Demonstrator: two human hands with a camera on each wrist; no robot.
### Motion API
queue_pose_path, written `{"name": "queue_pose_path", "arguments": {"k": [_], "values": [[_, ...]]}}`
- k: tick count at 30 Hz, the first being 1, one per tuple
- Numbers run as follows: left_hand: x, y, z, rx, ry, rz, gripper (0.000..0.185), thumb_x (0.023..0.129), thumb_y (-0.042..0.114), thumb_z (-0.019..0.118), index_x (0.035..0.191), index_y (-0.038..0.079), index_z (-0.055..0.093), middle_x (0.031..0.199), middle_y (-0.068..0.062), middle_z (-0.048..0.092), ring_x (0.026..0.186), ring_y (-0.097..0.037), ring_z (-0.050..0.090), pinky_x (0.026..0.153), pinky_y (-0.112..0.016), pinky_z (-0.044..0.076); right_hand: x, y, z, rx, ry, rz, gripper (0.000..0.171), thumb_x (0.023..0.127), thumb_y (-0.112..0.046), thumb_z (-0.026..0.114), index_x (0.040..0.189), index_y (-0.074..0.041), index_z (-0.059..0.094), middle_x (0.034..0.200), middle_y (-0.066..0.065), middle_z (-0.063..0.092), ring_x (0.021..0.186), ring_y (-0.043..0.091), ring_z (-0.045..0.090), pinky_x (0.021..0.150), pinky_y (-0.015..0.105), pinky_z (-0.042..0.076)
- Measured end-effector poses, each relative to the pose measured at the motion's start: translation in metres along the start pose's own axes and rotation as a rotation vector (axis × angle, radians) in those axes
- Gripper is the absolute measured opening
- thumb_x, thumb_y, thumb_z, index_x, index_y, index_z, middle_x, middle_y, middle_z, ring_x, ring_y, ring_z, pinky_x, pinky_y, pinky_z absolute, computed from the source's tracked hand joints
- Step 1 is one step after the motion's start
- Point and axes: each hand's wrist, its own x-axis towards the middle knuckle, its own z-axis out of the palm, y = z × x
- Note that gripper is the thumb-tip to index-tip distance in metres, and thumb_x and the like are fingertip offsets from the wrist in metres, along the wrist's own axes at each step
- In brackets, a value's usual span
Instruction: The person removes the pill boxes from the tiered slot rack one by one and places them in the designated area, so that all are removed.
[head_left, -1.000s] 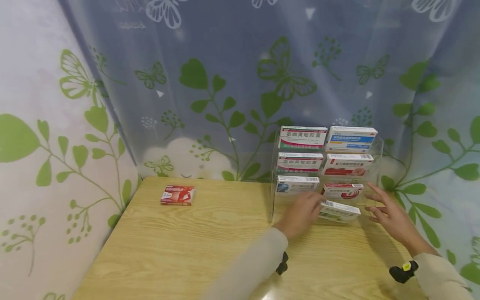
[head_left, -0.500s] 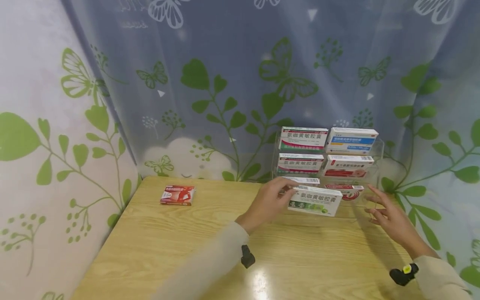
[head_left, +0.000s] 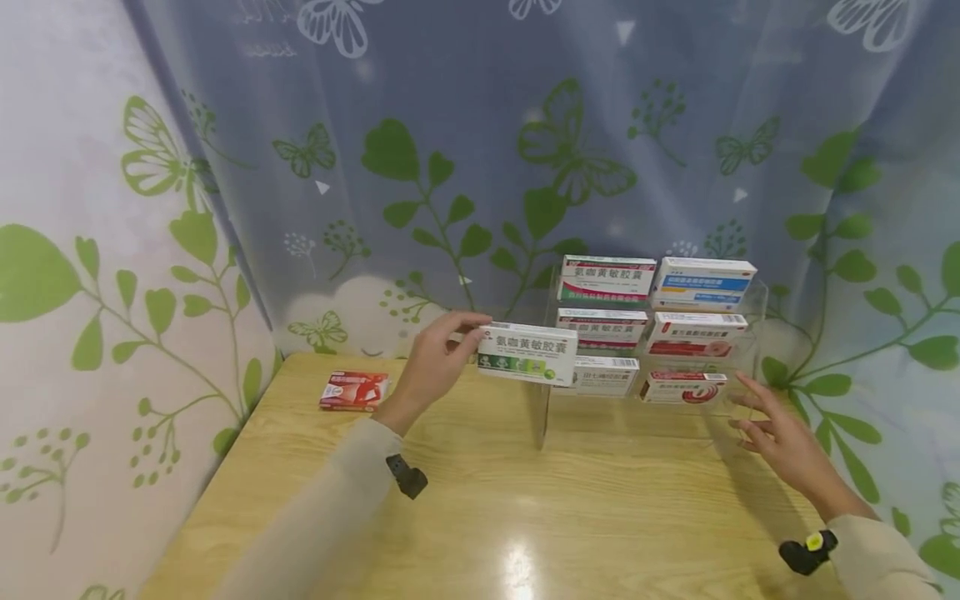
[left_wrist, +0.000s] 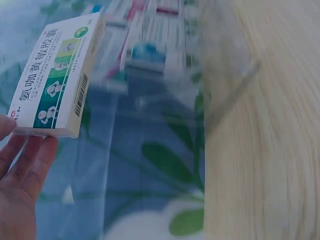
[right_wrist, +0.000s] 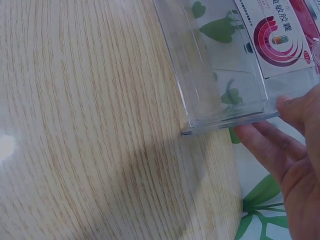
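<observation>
My left hand (head_left: 435, 360) pinches a white-and-green medicine box (head_left: 527, 353) by its left end, thumb in front. The box is in the air, just left of a clear plastic display rack (head_left: 546, 421). In the left wrist view the fingers (left_wrist: 37, 160) sit behind that same box (left_wrist: 57, 75). My right hand (head_left: 787, 442) is at the rack's right side. In the right wrist view its thumb lies at the front of the rack's side edge (right_wrist: 225, 121), with the fingers on the outer side, gripping it.
Several medicine boxes stand in the rack's tiers, among them a blue-and-white box (head_left: 703, 285) at upper right and a red-and-white box (head_left: 684, 388) at lower right. A red medicine box (head_left: 354, 391) lies on the wooden table (head_left: 450, 500). A patterned curtain (head_left: 465, 167) hangs behind.
My left hand has drawn the white-and-green box out from the rack's lowest right tier and carried it left and up. The right hand has stayed at the rack's side.
</observation>
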Motion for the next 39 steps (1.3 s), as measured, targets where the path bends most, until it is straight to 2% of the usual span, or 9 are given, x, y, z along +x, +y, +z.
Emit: {"name": "queue_pose_path", "arguments": {"k": [6, 13, 20, 26, 31, 33, 39], "values": [[-0.004, -0.034, -0.028, 0.046, 0.032, -0.110, 0.030, 0.115, 0.023, 0.059, 0.141, 0.013, 0.071, 0.135, -0.007, 0.072, 0.121, -0.027, 0.069, 0.096, -0.049, 0.063, 0.000, -0.002, -0.001, -0.004, 0.005, 0.007, 0.086, 0.105, 0.018, 0.055, 0.175, -0.010, 0.015, 0.145, 0.048, 0.050, 0.106, -0.021, 0.055, 0.073, 0.022, 0.066], [-0.015, -0.078, -0.050, 0.099, 0.073, -0.186, 0.032, 0.115, 0.021, 0.058, 0.143, 0.009, 0.069, 0.140, -0.009, 0.071, 0.119, -0.028, 0.069, 0.093, -0.047, 0.063, -0.001, -0.002, -0.001, 0.001, 0.005, 0.016, 0.086, 0.105, 0.018, 0.054, 0.175, -0.010, 0.014, 0.145, 0.049, 0.049, 0.106, -0.022, 0.055, 0.073, 0.021, 0.065], [-0.031, -0.111, -0.066, 0.116, 0.060, -0.281, 0.032, 0.115, 0.015, 0.056, 0.143, 0.006, 0.068, 0.143, -0.013, 0.070, 0.124, -0.034, 0.066, 0.097, -0.051, 0.062, -0.001, -0.004, -0.001, -0.001, 0.010, 0.019, 0.087, 0.105, 0.017, 0.054, 0.176, -0.014, 0.014, 0.145, 0.049, 0.049, 0.106, -0.021, 0.055, 0.073, 0.024, 0.066], [-0.042, -0.128, -0.070, 0.179, 0.031, -0.339, 0.031, 0.115, 0.013, 0.055, 0.141, 0.003, 0.068, 0.143, -0.017, 0.071, 0.127, -0.038, 0.067, 0.101, -0.055, 0.059, -0.002, -0.005, -0.001, -0.002, 0.006, 0.028, 0.088, 0.105, 0.017, 0.054, 0.176, -0.015, 0.014, 0.146, 0.049, 0.049, 0.106, -0.021, 0.055, 0.073, 0.026, 0.067], [-0.047, -0.135, -0.070, 0.221, -0.021, -0.407, 0.032, 0.116, 0.016, 0.052, 0.143, 0.006, 0.067, 0.142, -0.019, 0.070, 0.122, -0.037, 0.069, 0.089, -0.046, 0.058, -0.002, -0.006, -0.001, 0.000, 0.006, 0.025, 0.088, 0.105, 0.017, 0.054, 0.176, -0.015, 0.014, 0.145, 0.049, 0.049, 0.106, -0.021, 0.056, 0.074, 0.025, 0.067], [-0.049, -0.137, -0.069, 0.231, -0.042, -0.433, 0.033, 0.117, 0.018, 0.051, 0.144, 0.008, 0.067, 0.143, -0.019, 0.069, 0.122, -0.038, 0.069, 0.088, -0.047, 0.057, -0.001, -0.006, -0.001, -0.001, 0.006, 0.022, 0.087, 0.105, 0.017, 0.054, 0.176, -0.015, 0.014, 0.145, 0.049, 0.050, 0.107, -0.021, 0.056, 0.073, 0.025, 0.067], [-0.052, -0.149, -0.068, 0.252, -0.072, -0.451, 0.034, 0.117, 0.019, 0.049, 0.145, 0.008, 0.067, 0.145, -0.021, 0.068, 0.133, -0.042, 0.065, 0.108, -0.060, 0.055, 0.000, -0.005, -0.002, -0.010, 0.006, 0.013, 0.085, 0.106, 0.016, 0.056, 0.175, -0.012, 0.015, 0.144, 0.048, 0.051, 0.107, -0.022, 0.055, 0.073, 0.021, 0.065]]}}
